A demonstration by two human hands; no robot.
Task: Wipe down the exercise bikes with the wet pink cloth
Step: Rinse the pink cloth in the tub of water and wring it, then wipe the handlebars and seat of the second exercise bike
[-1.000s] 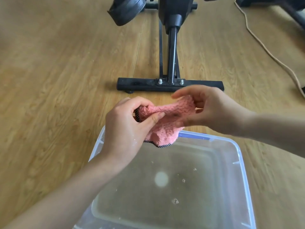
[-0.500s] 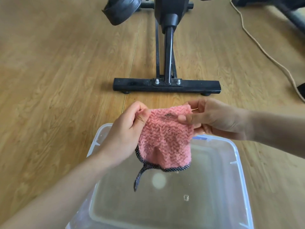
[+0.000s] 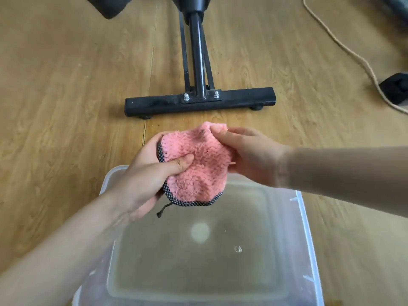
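Note:
A fluffy pink cloth (image 3: 196, 166) with a dotted black trim is held between both hands over the far edge of a clear plastic tub (image 3: 309, 228) of water. My left hand (image 3: 143, 182) grips its left side, thumb pressed into the pile. My right hand (image 3: 249, 155) pinches its upper right edge. Just beyond the hands stands a black exercise bike (image 3: 199, 100), its floor crossbar and upright post in view; the rest is cut off at the top.
A tan cord (image 3: 344, 45) snakes across the wooden floor at the right, near a black foot (image 3: 395, 87) of another machine. A dark bike part (image 3: 110, 7) shows at the top left. Bare wooden floor lies to the left.
The cloth, hanging spread between my hands half a second ago, is now gathered into a tighter bundle. Both hands have drawn closer together, and the view has tilted down.

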